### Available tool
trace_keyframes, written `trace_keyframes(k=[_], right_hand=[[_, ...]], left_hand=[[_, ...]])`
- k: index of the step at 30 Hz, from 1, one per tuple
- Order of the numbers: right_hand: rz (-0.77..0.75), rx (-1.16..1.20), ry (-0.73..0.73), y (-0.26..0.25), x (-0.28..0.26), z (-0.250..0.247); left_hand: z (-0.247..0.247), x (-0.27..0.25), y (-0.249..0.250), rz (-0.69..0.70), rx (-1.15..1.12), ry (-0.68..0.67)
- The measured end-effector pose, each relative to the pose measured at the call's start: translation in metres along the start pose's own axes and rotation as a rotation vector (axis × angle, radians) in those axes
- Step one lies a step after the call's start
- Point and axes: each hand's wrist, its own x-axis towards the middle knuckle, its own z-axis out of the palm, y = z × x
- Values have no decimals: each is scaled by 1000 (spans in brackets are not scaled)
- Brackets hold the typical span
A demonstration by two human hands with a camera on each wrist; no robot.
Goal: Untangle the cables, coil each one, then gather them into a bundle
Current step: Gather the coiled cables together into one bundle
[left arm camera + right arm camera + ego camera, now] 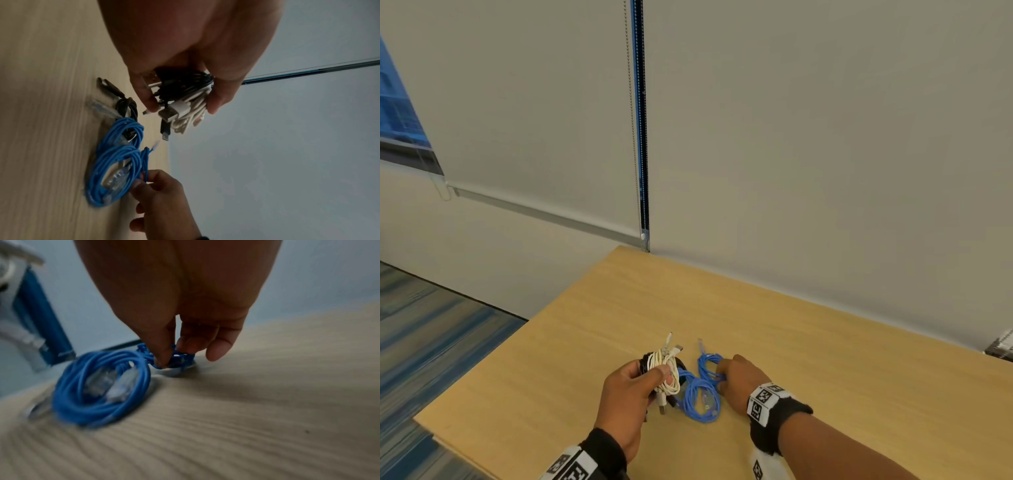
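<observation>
The left hand (628,399) has its grip curled round a clutch of coiled white cable (664,371) and black cable (180,84), fingers on one side and thumb on the other, held just above the bench (825,342). The right hand (739,380) pinches between thumb and fingertips (164,356) the smaller blue coil (709,368), which lies on the bench close beside the larger blue coil (700,401); from the head view the two blue coils seem to touch or overlap, though I cannot tell whether they are one cable. More black cable (125,105) lies on the bench next to the blue, near the left hand.

These cables look light and limp, with some spring in the loops, so a coil probably opens out once released. The best hold is likely across all turns of a coil at one spot, squeezing the strands together, not on a single strand or a plug. The clear plugs (121,386) inside the large blue coil are rigid and may snag neighbouring loops when the coils are gathered
</observation>
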Motion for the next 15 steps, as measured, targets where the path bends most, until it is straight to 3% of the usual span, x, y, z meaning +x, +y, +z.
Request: trace_keyframes(k=[3, 6, 10, 15], right_hand=[[-7, 237, 112, 7, -15, -15], [-104, 485, 262, 8, -40, -36], [-285, 463, 269, 0, -79, -46], [-307, 366, 292, 3, -102, -48]], left_hand=[[5, 1, -3, 8, 22, 2], [18, 4, -7, 3, 58, 37], [49, -1, -11, -45, -31, -21], [84, -19, -14, -108, -150, -150]])
